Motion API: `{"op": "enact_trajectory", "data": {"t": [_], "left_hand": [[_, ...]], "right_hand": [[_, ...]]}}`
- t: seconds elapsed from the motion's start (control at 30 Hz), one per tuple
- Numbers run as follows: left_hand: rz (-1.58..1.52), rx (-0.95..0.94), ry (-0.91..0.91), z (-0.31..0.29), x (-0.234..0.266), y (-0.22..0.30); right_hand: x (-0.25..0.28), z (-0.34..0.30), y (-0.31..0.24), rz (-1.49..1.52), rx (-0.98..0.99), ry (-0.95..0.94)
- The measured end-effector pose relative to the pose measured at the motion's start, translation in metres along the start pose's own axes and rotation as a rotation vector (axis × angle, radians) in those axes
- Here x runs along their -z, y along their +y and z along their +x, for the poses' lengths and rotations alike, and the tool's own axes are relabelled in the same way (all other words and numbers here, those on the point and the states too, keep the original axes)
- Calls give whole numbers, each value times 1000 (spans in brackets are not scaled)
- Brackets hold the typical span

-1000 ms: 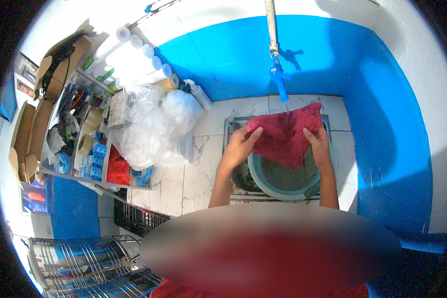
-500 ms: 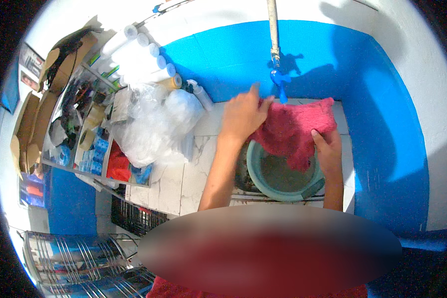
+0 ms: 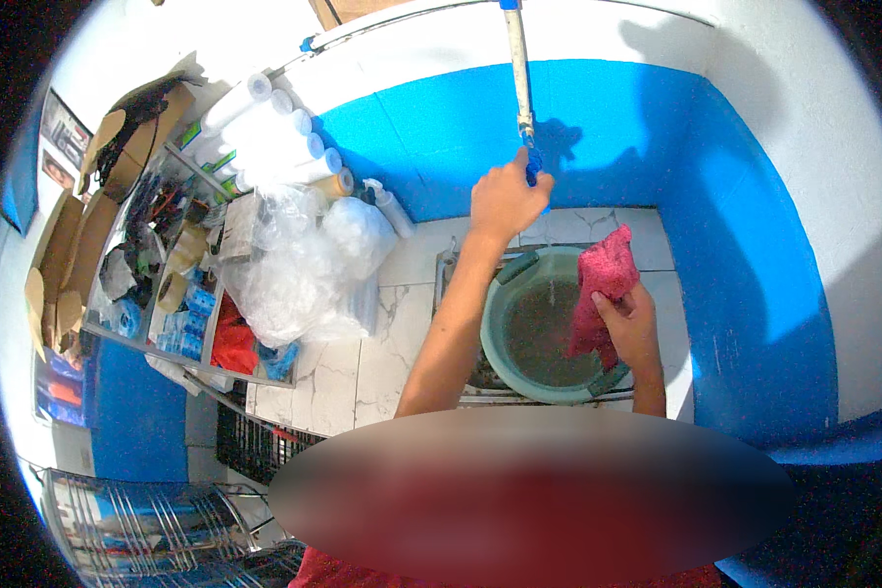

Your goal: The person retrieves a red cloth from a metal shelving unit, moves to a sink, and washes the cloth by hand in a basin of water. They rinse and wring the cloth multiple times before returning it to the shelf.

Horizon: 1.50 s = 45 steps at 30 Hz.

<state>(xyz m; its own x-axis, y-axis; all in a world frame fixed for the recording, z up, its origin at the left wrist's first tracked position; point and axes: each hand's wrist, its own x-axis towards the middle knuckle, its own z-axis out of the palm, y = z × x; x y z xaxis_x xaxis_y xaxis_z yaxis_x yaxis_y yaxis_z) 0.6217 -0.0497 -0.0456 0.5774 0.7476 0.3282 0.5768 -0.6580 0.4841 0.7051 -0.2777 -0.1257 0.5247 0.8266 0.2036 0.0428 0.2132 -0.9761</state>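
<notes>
Fingers of my left hand (image 3: 505,201) are curled around the blue tap (image 3: 533,165) at the foot of a pale upright pipe (image 3: 517,69), forearm stretched forward. My right hand (image 3: 629,323) pinches a fuzzy red cloth (image 3: 603,294), bunched and hanging over the round green basin (image 3: 495,333), which holds murky water and sits on the white tiled surface (image 3: 363,363).

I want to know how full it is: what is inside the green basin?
The green basin holds murky water. The right hand holds a red cloth at its right rim, hiding that side. The bottom cannot be seen.
</notes>
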Motion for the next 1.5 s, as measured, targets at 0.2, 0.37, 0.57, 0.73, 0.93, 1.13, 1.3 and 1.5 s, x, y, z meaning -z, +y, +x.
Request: {"op": "enact_trajectory", "data": {"t": [0.2,0.37,0.57,0.73,0.93,1.13,1.3,1.5], "left_hand": [[-525,-37,-224,-14,-1,-33],[-543,-313,-206,-97,-20,-28],[-920,-39,-319,-147,-94,-14],[-1130,181,-437,-152,-101,-36],[-1391,98,-361,-151,-62,-32],[-1732,187,89,-127,-84,-2],[-1618,133,253,-111,-87,-11],[-1052,-94,300,-114,-98,-4]], "right_hand": [[3,2,-22,-290,129,86],[-17,11,-27,41,142,104],[-48,38,-42,215,195,-66],[-32,52,-48,602,227,-104],[-1,53,7,786,59,124],[-46,8,81,812,-291,333],[-55,-18,120,733,-482,325],[-69,-43,147,1007,-567,235]]}}
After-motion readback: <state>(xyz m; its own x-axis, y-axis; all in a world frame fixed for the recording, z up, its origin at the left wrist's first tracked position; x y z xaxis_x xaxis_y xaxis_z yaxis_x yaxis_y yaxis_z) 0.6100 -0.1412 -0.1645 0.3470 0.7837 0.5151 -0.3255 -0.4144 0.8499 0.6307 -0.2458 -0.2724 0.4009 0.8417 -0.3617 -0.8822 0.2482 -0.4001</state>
